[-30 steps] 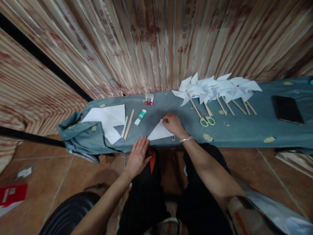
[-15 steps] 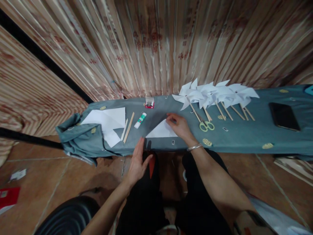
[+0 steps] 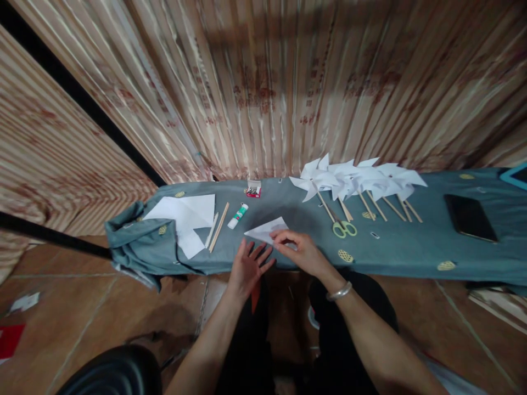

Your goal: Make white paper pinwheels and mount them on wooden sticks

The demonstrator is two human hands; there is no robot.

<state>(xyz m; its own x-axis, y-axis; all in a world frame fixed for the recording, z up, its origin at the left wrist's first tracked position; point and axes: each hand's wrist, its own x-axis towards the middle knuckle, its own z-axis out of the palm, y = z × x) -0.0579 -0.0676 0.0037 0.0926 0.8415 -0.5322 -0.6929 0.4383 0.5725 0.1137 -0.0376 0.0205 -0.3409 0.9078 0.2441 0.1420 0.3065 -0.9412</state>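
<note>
Left hand (image 3: 246,271): fingers now fanned, previously together; grasps nothing. Folded paper (image 3: 265,227): mid-worktop (image 3: 403,241), turned from its earlier lie. Right hand (image 3: 303,254): previously loose-fingered, now pinches paper's near edge, thumb against fingers.

Folded triangle of white paper (image 3: 267,228): plain. Blue-green cloth table cover (image 3: 405,244), scattered yellow oval motifs. Small metal scissors (image 3: 345,228), lime-green loop handles. Pleated beige fabric curtain (image 3: 263,126), reddish-brown print.
</note>
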